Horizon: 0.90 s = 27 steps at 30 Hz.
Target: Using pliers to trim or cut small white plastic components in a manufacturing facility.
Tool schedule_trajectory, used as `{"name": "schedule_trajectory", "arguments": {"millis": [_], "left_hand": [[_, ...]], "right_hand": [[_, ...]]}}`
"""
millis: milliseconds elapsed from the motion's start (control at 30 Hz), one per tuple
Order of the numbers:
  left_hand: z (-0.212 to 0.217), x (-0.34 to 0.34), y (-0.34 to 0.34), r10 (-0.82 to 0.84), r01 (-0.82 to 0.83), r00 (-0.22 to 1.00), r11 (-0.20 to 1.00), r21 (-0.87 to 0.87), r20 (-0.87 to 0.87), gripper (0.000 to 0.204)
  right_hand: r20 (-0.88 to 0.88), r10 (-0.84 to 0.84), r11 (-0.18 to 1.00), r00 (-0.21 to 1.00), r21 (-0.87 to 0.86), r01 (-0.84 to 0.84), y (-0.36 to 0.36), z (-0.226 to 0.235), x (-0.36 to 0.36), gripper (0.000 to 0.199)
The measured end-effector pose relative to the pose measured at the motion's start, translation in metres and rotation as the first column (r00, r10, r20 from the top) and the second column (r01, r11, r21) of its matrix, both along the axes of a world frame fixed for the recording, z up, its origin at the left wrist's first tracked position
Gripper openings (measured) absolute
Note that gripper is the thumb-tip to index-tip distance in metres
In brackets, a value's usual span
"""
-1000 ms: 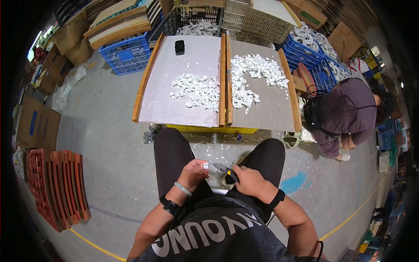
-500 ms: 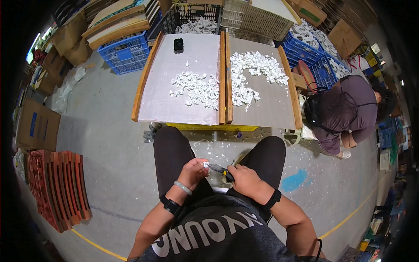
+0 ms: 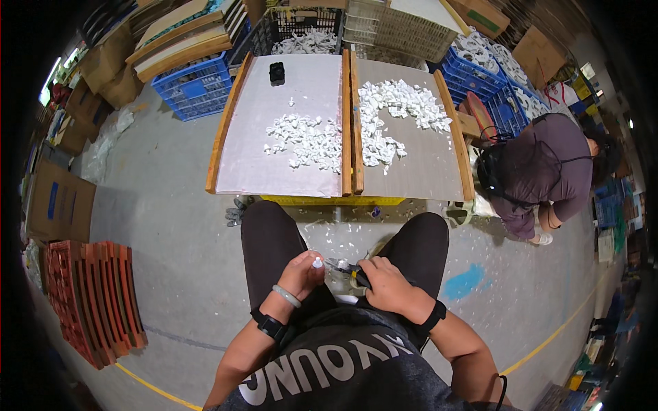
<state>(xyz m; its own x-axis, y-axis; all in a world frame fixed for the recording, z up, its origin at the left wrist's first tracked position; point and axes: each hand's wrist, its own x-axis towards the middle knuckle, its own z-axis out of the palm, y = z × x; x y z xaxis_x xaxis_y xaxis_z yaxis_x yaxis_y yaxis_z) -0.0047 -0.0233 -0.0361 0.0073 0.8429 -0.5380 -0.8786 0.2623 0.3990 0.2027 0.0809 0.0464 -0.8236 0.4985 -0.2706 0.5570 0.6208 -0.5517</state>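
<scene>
Between the fingertips of my left hand (image 3: 300, 272) is a small white plastic part (image 3: 317, 262), held above my lap. My right hand (image 3: 388, 281) is wrapped round the black-and-yellow handles of a pair of cutting pliers (image 3: 355, 272). The pliers' jaws point left and lie close to the white part; whether they touch it I cannot tell. In front of my knees, two boards with wooden side rails carry loose white parts: a left heap (image 3: 308, 140) and a right heap (image 3: 394, 109). A small black block (image 3: 276, 73) stands at the far end of the left board (image 3: 240, 151).
A person (image 3: 548, 164) bends over at the right. Blue crates (image 3: 195, 85) stand far left; a black crate (image 3: 264, 34) of white parts is behind the boards. Stacked red-brown slabs (image 3: 96, 298) and a cardboard box (image 3: 60, 198) sit at the left. A grey glove (image 3: 238, 211) lies near my left knee.
The white part has turned in my left fingers and sits slightly lower and further left. My right hand and the pliers have shifted only a little.
</scene>
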Motion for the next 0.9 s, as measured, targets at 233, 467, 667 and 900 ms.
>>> {"name": "schedule_trajectory", "arguments": {"millis": [233, 467, 667, 900], "left_hand": [[0.005, 0.001, 0.002, -0.013, 0.013, 1.0, 1.0, 0.005, -0.008, 0.01], [-0.002, -0.003, -0.001, -0.068, 0.069, 0.998, 0.992, 0.108, -0.017, 0.01], [0.012, 0.001, 0.001, 0.009, -0.005, 0.998, 0.997, 0.071, -0.063, 0.011], [0.013, -0.001, 0.0, 0.037, -0.036, 0.999, 0.999, 0.02, -0.02, 0.012]], "right_hand": [[-0.037, 0.029, 1.0, 0.999, 0.008, -0.029, -0.004, 0.0, -0.006, 0.049], [-0.024, 0.044, 0.984, 0.999, 0.173, -0.039, -0.005, 0.0, -0.008, 0.041], [-0.043, 0.035, 0.981, 0.998, 0.19, -0.026, -0.001, -0.009, -0.006, 0.036], [-0.067, 0.024, 0.974, 0.997, 0.228, -0.008, -0.003, -0.002, -0.005, 0.038]]}}
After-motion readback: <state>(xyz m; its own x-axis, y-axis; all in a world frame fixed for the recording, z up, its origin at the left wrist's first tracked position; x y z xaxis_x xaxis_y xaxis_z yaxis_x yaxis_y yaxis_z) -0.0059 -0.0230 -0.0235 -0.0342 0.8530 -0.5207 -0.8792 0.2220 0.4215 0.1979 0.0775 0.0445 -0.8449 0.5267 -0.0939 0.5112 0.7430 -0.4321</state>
